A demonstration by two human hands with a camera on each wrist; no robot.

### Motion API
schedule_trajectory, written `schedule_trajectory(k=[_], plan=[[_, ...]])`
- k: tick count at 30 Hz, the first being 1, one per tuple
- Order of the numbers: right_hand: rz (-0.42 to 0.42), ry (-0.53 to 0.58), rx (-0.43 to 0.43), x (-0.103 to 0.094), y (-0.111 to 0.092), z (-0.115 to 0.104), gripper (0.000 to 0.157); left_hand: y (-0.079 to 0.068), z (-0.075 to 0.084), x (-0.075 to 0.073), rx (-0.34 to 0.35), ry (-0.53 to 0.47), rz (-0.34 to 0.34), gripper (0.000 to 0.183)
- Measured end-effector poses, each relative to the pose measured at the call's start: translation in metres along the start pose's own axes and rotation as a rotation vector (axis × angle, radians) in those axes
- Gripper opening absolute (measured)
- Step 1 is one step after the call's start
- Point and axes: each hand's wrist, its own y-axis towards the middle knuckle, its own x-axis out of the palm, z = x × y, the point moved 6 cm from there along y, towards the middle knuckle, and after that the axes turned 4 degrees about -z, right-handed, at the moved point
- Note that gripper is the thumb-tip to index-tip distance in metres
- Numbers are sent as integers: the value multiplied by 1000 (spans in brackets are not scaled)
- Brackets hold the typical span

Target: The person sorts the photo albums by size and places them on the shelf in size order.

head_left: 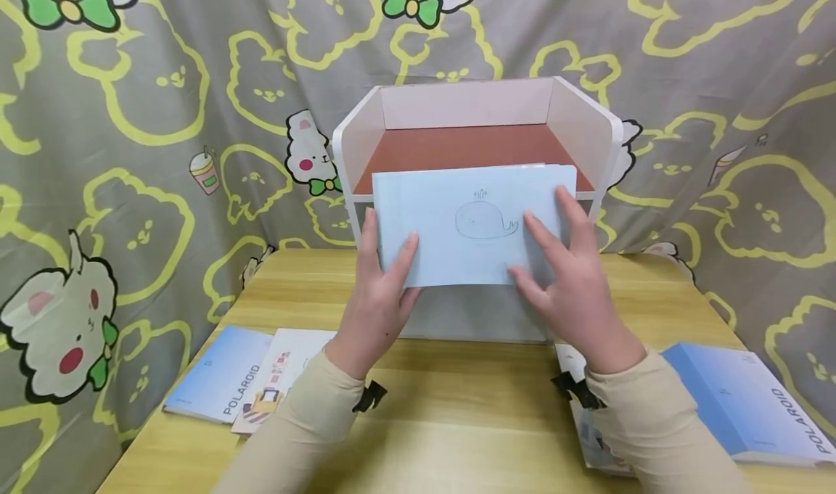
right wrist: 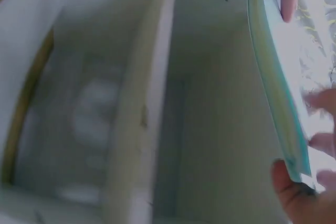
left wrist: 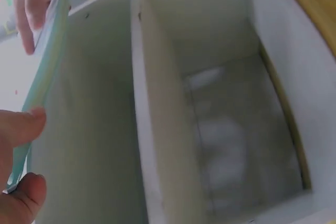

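A pale blue, thin book [head_left: 431,189] with a line drawing of a whale on its face is held up in front of a white shelf unit [head_left: 466,104]. My left hand [head_left: 375,294] grips its left end, and my right hand [head_left: 578,287] holds the right end with fingers spread over the face. Both wrist views show the book edge-on, its page edges [right wrist: 278,93] pinched between thumb and fingers. The shelf's two open compartments, split by a white divider [left wrist: 144,98], fill the rest of the left wrist view.
On the wooden table [head_left: 451,421], a blue POLAROID book [head_left: 215,371] and a white illustrated booklet [head_left: 294,349] lie at left. At right lie another blue POLAROID book [head_left: 744,400] and a booklet [head_left: 597,443] partly hidden by my sleeve. A patterned curtain [head_left: 163,189] hangs behind.
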Motion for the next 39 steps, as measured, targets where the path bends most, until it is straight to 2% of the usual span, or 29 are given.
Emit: schedule_trajectory(k=[2,4,6,8,12,16,19,21,23,25,27,33,39], plan=[[-98,-66,-17,1,6,1,91,4,-3,-3,4,24,-1,67],[-177,-128,-15,0,11,1,104,9,-5,-7,2,49,-9,63],[-219,-180,-9,-3,18,2,105,15,-7,-12,3,74,-3,59],[-237,-234,-11,-8,24,3,99,23,-8,-17,12,97,10,54],[-188,-340,-54,-15,39,2,80,42,-8,-21,37,140,58,45],[-95,-407,-18,-20,47,1,62,57,-10,-22,40,157,97,41],[1,-355,-16,-24,45,-4,50,62,-9,-22,35,145,138,35],[75,-275,-72,-24,40,-13,44,62,-5,-21,51,136,162,31],[113,-228,-157,-21,33,-22,42,60,-2,-19,75,137,171,34],[107,-213,-211,-15,28,-28,43,58,1,-15,102,158,164,42],[68,-232,-227,-8,25,-28,48,56,2,-10,113,191,142,50],[-52,-304,-149,3,26,-13,64,59,-4,1,66,262,38,64],[-114,-362,-97,13,31,-1,76,64,-11,9,22,302,-29,71]])
